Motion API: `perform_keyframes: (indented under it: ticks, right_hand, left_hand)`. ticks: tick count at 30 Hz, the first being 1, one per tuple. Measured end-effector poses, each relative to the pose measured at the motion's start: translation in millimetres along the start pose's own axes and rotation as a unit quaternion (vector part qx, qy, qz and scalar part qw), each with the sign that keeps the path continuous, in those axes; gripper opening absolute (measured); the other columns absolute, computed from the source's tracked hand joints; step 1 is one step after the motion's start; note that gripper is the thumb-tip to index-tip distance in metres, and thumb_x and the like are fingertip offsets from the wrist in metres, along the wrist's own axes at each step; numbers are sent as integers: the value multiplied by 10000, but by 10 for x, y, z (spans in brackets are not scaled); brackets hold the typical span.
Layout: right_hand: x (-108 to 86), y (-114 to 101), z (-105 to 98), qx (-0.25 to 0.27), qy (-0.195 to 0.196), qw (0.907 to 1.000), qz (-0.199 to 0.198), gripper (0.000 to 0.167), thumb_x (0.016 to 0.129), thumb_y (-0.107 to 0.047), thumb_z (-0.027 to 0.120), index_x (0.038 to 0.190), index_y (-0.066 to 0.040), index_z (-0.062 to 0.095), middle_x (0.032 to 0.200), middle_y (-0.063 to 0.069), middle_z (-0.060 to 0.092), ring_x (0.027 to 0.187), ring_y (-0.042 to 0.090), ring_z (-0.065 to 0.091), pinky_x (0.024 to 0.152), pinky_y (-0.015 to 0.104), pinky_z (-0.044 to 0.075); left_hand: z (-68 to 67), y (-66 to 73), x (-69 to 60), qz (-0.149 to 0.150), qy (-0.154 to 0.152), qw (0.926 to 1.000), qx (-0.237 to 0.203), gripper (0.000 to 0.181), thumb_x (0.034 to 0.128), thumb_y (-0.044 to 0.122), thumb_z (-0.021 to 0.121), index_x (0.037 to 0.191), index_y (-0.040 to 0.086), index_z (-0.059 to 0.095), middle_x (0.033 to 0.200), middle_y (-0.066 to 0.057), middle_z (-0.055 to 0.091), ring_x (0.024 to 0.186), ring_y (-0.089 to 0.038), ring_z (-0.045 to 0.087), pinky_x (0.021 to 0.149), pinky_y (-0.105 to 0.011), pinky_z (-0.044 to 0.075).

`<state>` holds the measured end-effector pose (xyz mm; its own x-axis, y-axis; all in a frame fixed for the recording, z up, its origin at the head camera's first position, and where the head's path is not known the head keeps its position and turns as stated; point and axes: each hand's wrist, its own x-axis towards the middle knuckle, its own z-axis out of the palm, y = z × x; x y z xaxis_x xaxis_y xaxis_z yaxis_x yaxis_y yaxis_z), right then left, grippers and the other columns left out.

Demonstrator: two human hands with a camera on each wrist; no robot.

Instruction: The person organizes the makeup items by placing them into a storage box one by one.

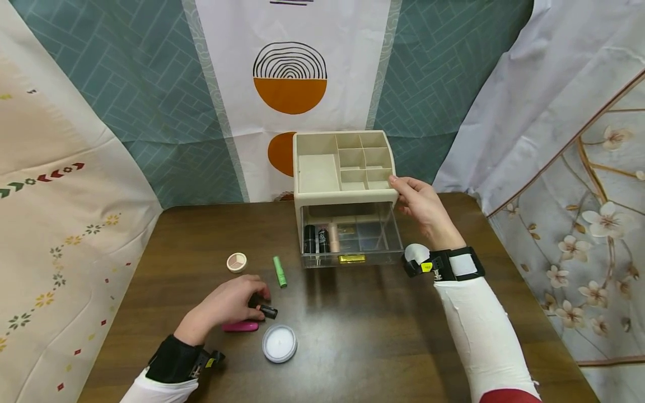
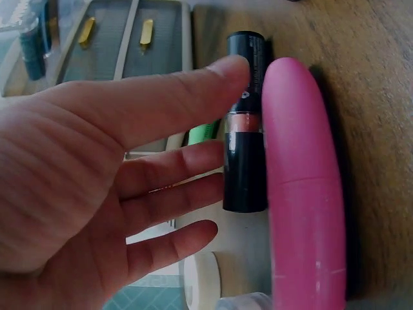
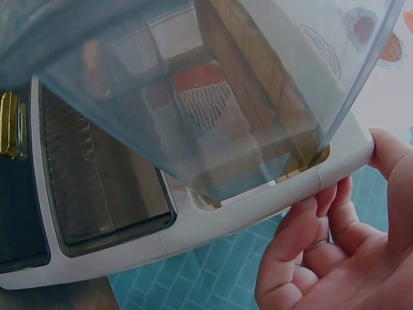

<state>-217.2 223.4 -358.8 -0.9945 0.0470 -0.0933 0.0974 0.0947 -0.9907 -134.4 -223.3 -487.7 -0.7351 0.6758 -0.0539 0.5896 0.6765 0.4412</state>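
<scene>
The left hand (image 1: 233, 302) pinches a black lipstick (image 2: 246, 169) between thumb and fingers, beside a pink tube (image 2: 304, 187) and well apart from the right hand (image 1: 424, 208), curled round the edge of the cream drawer organizer (image 1: 345, 196).

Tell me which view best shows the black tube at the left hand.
Left wrist: the black tube is large there, coral band visible. Head shows it small, partly hidden by the left hand; right wrist doesn't show it.
</scene>
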Motion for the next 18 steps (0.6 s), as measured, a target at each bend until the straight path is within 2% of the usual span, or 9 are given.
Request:
perform_keyframes:
  ticks: [7,14,18]
  right_hand:
    - [-7,8,5,-154,105,9998,38,499,1026,-513,687,1255,-72,639,1055,-27,661,976,140,598,780,280,411]
    - [-29,-10,17,-102,157,9998,4,442,1038,-469,687,1212,-65,640,930,-72,660,869,100,573,705,237,413]
    - [-32,-23,23,-145,161,9998,-17,449,1037,-472,687,1212,-61,645,915,-79,660,864,99,568,698,244,412]
  left_hand:
    - [12,0,11,63,-62,9999,97,284,775,124,946,900,225,712,881,106,557,763,-49,504,670,-299,459]
    - [6,37,16,49,-143,9998,135,278,786,91,928,880,224,703,859,104,554,748,-45,498,650,-291,442]
    - [14,48,26,42,-152,9997,198,280,783,96,931,874,239,709,844,122,542,741,-33,494,635,-283,436]
